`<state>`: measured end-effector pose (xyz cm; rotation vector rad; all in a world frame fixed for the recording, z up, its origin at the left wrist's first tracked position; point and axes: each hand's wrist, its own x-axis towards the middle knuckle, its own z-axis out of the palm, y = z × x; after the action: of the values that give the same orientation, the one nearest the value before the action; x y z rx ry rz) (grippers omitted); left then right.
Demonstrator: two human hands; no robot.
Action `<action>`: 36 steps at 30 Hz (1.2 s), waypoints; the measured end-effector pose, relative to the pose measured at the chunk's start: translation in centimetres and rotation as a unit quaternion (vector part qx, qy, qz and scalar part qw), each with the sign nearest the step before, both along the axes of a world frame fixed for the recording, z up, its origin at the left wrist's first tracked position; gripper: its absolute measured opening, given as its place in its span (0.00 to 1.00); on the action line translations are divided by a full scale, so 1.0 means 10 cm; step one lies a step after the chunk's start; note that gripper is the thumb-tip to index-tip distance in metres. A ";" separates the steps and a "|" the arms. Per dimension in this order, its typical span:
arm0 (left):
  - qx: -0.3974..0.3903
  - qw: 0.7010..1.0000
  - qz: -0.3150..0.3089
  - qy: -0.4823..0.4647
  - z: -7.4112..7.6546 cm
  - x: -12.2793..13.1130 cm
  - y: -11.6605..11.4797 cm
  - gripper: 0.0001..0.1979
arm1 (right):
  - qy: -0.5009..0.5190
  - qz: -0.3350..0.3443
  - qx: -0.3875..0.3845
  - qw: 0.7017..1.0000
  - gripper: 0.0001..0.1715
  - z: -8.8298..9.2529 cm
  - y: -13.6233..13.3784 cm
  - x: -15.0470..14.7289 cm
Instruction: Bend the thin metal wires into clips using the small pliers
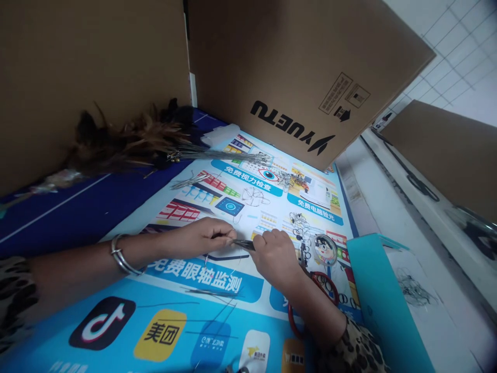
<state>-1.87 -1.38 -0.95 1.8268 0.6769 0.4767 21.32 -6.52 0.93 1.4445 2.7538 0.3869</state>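
My left hand (202, 237) rests on a printed poster (186, 321) that covers the table, its fingers pinched on a thin wire. A silver bangle (121, 255) circles that wrist. My right hand (274, 256) is closed round small dark pliers (244, 243), whose tip meets the left fingertips. Red-handled pliers (324, 285) lie under my right wrist. Loose wires (212, 292) lie on the poster near my arms.
A bundle of brown feathers on wire stems (132, 140) lies at the back left. Small wire rings (301, 225) and wire shapes (254, 196) are scattered mid-poster. Cardboard walls (295, 67) stand behind. A teal box lid (382, 305) is at right.
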 end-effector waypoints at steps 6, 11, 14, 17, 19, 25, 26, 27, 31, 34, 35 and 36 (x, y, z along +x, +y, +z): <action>0.013 1.000 -0.004 0.010 -0.01 0.00 0.00 0.12 | -0.016 -0.016 -0.026 0.999 0.17 0.00 -0.01 -0.03; 0.020 1.000 -0.009 0.015 -0.01 -0.01 0.00 0.11 | -0.010 -0.020 -0.041 0.999 0.20 -0.01 -0.01 -0.03; 0.006 1.000 -0.002 0.012 0.03 0.01 -0.01 0.12 | 0.000 -0.020 -0.036 0.999 0.19 -0.02 0.00 -0.02; -0.013 1.000 0.011 0.019 0.05 0.02 -0.02 0.13 | 0.011 -0.022 -0.033 0.999 0.17 0.00 0.00 -0.02; -0.016 0.999 0.017 0.027 0.04 0.03 -0.02 0.14 | 0.012 -0.020 -0.036 0.999 0.16 0.01 0.01 -0.01; -0.014 0.999 0.016 0.040 0.03 0.02 -0.02 0.15 | -0.008 -0.020 -0.048 0.999 0.15 0.03 0.02 -0.01; -0.011 0.999 0.015 0.041 0.03 0.02 -0.02 0.15 | -0.011 -0.022 -0.051 0.998 0.15 0.03 0.02 -0.01; -0.010 0.999 0.013 0.042 0.03 0.02 -0.02 0.15 | -0.014 -0.024 -0.054 0.998 0.16 0.03 0.01 -0.02; -0.008 0.999 0.012 0.044 0.03 0.02 -0.01 0.15 | -0.023 -0.032 -0.065 0.997 0.16 0.04 -0.01 -0.03; -0.013 0.999 0.009 0.041 0.03 0.02 -0.01 0.15 | -0.025 -0.038 -0.079 0.996 0.16 0.06 -0.02 -0.04; -0.015 0.999 0.006 0.040 0.03 0.02 -0.01 0.15 | -0.025 -0.040 -0.083 0.995 0.16 0.06 -0.03 -0.04; -0.015 0.999 0.004 0.037 0.04 0.02 -0.01 0.15 | -0.024 -0.042 -0.085 0.995 0.15 0.06 -0.03 -0.04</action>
<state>-1.67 -1.48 -0.60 1.8224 0.7385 0.4034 20.87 -6.79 1.54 1.4820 2.6059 0.1771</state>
